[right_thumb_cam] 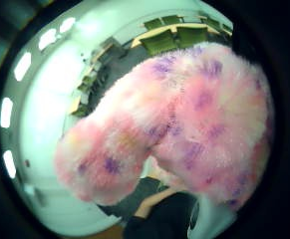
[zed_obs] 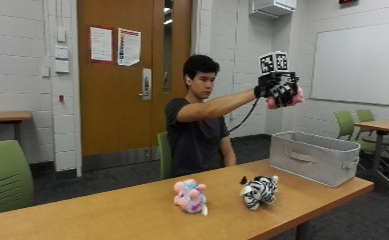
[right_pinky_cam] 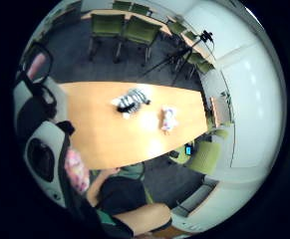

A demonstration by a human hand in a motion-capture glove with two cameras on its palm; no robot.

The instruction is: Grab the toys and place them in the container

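Pink, fluffy fur with purple and yellowish blotches covers the plush toy (zed_obs: 294, 98) that a seated person holds high in the air. The gloved right hand (zed_obs: 278, 90) is curled around it, arm stretched out at head height, above the grey fabric container (zed_obs: 315, 156) standing at the end of the wooden table (zed_obs: 114, 212). In the thumb side palm view the toy (right_thumb_cam: 184, 124) fills most of the frame, close against the palm. Two more toys rest on the table, well below the hand: a pink and blue plush (zed_obs: 190, 196) and, just beside it, a black-and-white striped zebra (zed_obs: 258, 191).
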